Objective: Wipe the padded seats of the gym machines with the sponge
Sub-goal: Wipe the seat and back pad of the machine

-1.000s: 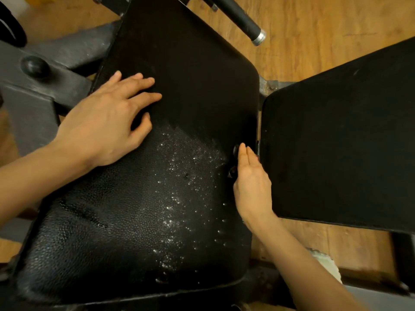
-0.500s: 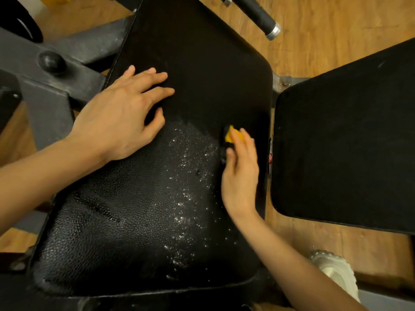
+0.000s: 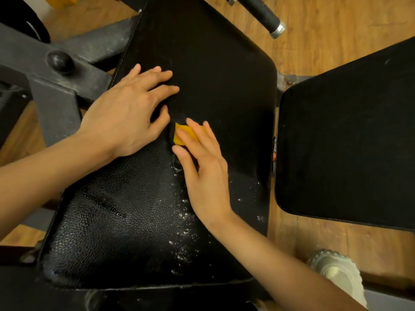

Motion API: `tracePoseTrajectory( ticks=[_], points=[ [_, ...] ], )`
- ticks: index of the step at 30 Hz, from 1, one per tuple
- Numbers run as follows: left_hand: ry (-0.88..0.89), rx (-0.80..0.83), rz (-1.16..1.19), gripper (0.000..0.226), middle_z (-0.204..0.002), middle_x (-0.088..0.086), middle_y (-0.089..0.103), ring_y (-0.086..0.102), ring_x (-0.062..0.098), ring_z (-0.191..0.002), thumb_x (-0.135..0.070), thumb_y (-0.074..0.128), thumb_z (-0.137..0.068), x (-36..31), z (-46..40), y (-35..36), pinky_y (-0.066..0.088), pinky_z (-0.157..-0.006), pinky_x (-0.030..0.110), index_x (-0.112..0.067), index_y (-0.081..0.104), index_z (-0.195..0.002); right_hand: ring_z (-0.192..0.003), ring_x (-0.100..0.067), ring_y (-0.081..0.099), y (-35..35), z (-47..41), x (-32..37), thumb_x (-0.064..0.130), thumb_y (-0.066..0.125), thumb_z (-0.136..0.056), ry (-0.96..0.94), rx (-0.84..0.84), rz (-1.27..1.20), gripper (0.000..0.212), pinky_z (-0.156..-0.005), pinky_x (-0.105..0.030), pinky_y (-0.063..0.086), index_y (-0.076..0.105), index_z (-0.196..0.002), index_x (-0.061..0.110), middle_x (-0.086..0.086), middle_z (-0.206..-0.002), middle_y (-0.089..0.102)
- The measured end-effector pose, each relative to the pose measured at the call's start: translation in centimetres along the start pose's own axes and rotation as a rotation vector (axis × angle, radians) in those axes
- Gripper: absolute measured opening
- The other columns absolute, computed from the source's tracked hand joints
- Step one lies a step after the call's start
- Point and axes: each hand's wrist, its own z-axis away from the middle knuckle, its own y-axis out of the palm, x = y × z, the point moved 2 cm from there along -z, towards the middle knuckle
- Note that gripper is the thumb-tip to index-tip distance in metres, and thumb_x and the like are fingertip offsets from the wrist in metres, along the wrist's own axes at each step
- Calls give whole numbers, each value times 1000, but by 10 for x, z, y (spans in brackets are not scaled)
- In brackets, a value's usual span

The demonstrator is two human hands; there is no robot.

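Right hand (image 3: 205, 173) is pressing the yellow sponge (image 3: 183, 134) flat under straight fingers, mid-seat, driving it into the suds | left hand (image 3: 125, 115) is lying open, fingers spread on the padded seat (image 3: 213, 70), likely bracing the body | foam flecks (image 3: 185, 234) are waiting near the front edge | second pad (image 3: 348, 140) is looking dry, untouched

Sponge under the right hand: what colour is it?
Yellow. The sponge shows best in the head view, pressed on the black seat pad under the right hand.
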Motion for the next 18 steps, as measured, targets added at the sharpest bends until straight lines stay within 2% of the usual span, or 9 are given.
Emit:
tracePoseTrajectory(
  ticks=[1,3,5,8,10,12,14,16,18],
  points=[
    [-1,3,1,49,-152,10,40,31,24,-144,-29,41,-96,0,0,0,13,-121,39,-13,50,-141,-144,-14,28,-2,0,-2,20,57,-96,-61,29,6,34,-119,-25,22,60,-130,14,1,-146,47],
    [-8,7,1,52,-152,10,40,31,24,-144,-32,37,-94,0,1,-1,12,-121,38,-13,50,-141,-142,-16,33,-17,5,-26,16,58,-95,-103,-19,6,34,-118,-33,27,62,-128,11,-2,-143,51],
    [-8,7,10,50,-152,10,40,31,24,-144,-30,40,-94,-1,1,0,12,-122,38,-13,50,-140,-142,-15,34,-37,12,-58,16,57,-95,5,-141,2,34,-117,-39,30,61,-128,11,-1,-143,51],
    [-7,-15,16,46,-151,9,41,32,24,-144,-26,45,-96,0,1,1,12,-122,38,-13,51,-140,-143,-9,31,-37,11,-60,17,57,-96,222,-280,-22,34,-118,-37,28,59,-130,16,5,-144,49],
    [-4,-18,20,45,-152,9,41,32,23,-144,-24,46,-96,0,1,1,13,-122,38,-13,52,-139,-143,-11,30,-14,2,-29,17,57,-96,184,-233,-18,34,-119,-31,25,60,-130,15,6,-144,47],
    [-6,-16,25,46,-152,9,41,32,24,-144,-24,47,-95,-1,1,0,13,-122,38,-13,52,-139,-144,-11,27,0,-2,-4,18,57,-97,43,-78,-17,36,-118,-23,22,58,-132,16,10,-145,44],
    [1,-6,42,46,-151,10,41,32,25,-144,-23,46,-95,-2,0,-1,13,-122,38,-13,52,-139,-145,-10,27,-6,0,-9,17,57,-97,-39,20,-14,37,-119,-24,22,57,-133,16,8,-147,43],
    [-1,-1,65,46,-151,9,41,33,25,-144,-22,46,-95,-1,3,-4,11,-122,39,-13,52,-139,-144,-10,29,-28,5,-37,16,57,-96,11,-38,-1,37,-119,-31,25,58,-133,17,5,-146,46],
    [-28,-14,97,47,-152,8,41,30,25,-145,-21,44,-95,0,12,-10,9,-121,39,-13,50,-141,-143,-11,30,-46,4,-55,15,57,-96,186,-165,2,37,-119,-36,27,58,-132,16,4,-146,46]
  ],
)
